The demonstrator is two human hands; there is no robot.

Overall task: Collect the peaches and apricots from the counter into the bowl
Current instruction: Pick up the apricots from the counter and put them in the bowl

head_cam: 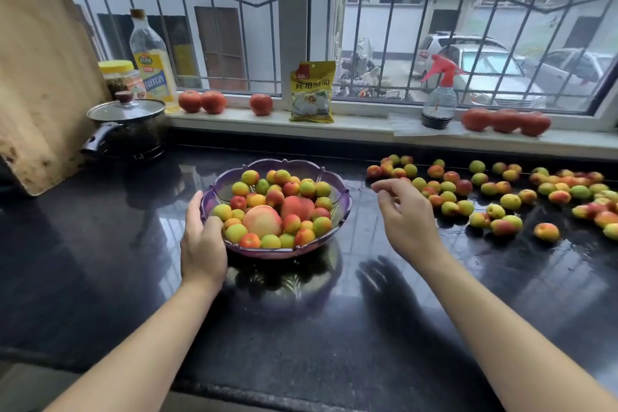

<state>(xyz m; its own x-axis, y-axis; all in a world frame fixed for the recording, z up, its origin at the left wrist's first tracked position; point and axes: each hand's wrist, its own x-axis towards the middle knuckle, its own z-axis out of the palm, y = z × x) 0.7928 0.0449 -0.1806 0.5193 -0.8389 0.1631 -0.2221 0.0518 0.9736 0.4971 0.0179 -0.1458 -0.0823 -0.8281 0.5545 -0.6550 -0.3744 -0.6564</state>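
Purple plastic bowl (329,184), half filled, was steadied at its rim by the left hand (203,244); the right hand (406,216), loose and empty, was held over apricots (449,192) scattered on the tabletop (100,244). Nearest fruit is best gathered first.

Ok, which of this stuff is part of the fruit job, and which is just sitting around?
Job:
purple bowl, gripped by left hand
fruit on the counter
right hand, empty

Just there:
tomatoes
pot
oil bottle
jar
yellow packet
spray bottle
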